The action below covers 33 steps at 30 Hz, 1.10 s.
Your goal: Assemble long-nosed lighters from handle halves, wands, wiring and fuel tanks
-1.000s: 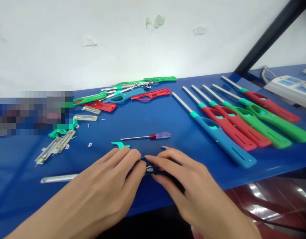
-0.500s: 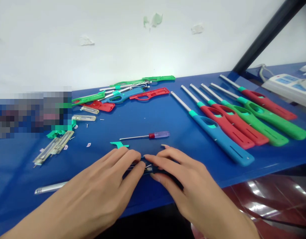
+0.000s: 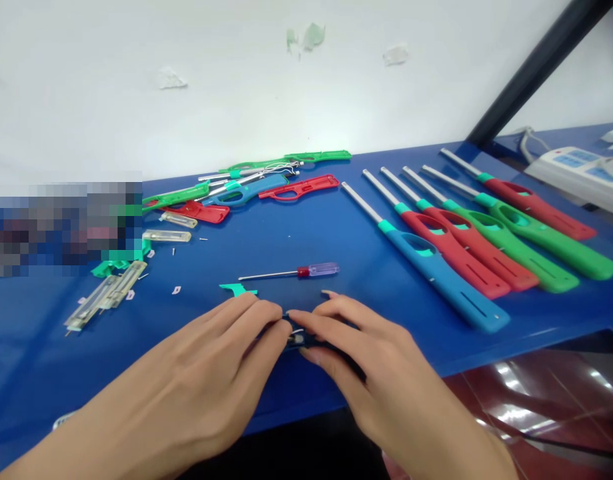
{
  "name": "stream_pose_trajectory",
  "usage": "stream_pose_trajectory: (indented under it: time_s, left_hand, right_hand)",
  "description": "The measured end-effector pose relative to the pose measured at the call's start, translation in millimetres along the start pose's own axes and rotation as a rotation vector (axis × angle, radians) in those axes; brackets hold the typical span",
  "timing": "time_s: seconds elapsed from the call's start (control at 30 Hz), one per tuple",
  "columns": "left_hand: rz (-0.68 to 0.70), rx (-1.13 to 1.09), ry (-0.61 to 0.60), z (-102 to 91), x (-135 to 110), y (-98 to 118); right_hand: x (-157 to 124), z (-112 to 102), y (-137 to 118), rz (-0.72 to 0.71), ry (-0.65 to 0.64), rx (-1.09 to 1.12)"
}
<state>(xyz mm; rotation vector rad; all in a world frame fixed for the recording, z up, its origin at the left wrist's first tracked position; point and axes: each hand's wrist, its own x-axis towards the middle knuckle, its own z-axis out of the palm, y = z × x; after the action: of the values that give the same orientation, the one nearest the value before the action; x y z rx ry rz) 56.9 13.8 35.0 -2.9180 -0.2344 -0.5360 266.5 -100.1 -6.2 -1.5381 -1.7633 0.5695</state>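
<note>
Low in the middle, an opened gas lighter casing (image 3: 296,339), dark blue, lies mostly hidden between my two hands, with a white wire and a small metal part showing inside it. My left hand (image 3: 201,373) is closed, thumb and index finger pinched together over the casing's left part. On its right part, my right hand (image 3: 376,350) grips with bent fingers and the thumb along the near side. A metal tube tip (image 3: 64,420) pokes out from under my left forearm. Just beyond the left fingers lies a green trigger (image 3: 238,289); a screwdriver (image 3: 319,270) with a purple handle rests farther back.
Several assembled lighters, among them a blue one (image 3: 446,280), lie in a slanted row at right. Casing halves, such as a red one (image 3: 299,189), lie along the wall. Clear fuel tanks (image 3: 106,293) and small parts are at left. A white power strip (image 3: 581,173) stands far right.
My left hand and forearm have shifted slightly, covering most of the metal tube and more of the casing's inside. My right hand keeps its grip almost unmoved.
</note>
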Motion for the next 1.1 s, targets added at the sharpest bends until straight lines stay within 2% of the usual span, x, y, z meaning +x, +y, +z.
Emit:
stream_pose_trajectory:
  time_s: [0.07,0.1,0.27,0.4,0.6,0.77,0.87,1.1]
  left_hand:
    - [0.096,0.062,0.011,-0.4,-4.7,-4.8]
    - [0.097,0.051,0.008,-0.5,-7.2,-7.1]
    - [-0.095,-0.152,0.005,2.1,-15.1,-7.4]
    - [-0.158,-0.217,-0.001,6.2,-14.9,1.7]
    - [-0.294,-0.329,0.021,8.0,-12.0,12.7]
    - [-0.428,-0.439,0.096,9.1,-6.3,19.1]
    - [-0.449,-0.449,0.16,11.3,-4.6,20.6]
    - [-0.484,-0.446,0.218,11.9,-3.1,20.0]
  right_hand:
    - [0.7,-0.2,-0.7,0.002,0.008,-0.01]
    - [1.1,-0.2,-1.1,0.001,0.013,-0.014]
    - [2.5,0.5,-3.5,0.023,0.133,-0.001]
    - [4.1,1.1,-3.8,0.006,0.203,0.07]
    - [6.9,1.0,-5.2,0.028,0.206,0.133]
    - [6.8,0.5,-5.7,0.009,0.223,0.06]
    - [6.8,0.4,-6.2,0.018,0.225,0.048]
    - [5.8,1.3,-6.4,0.024,0.204,0.07]
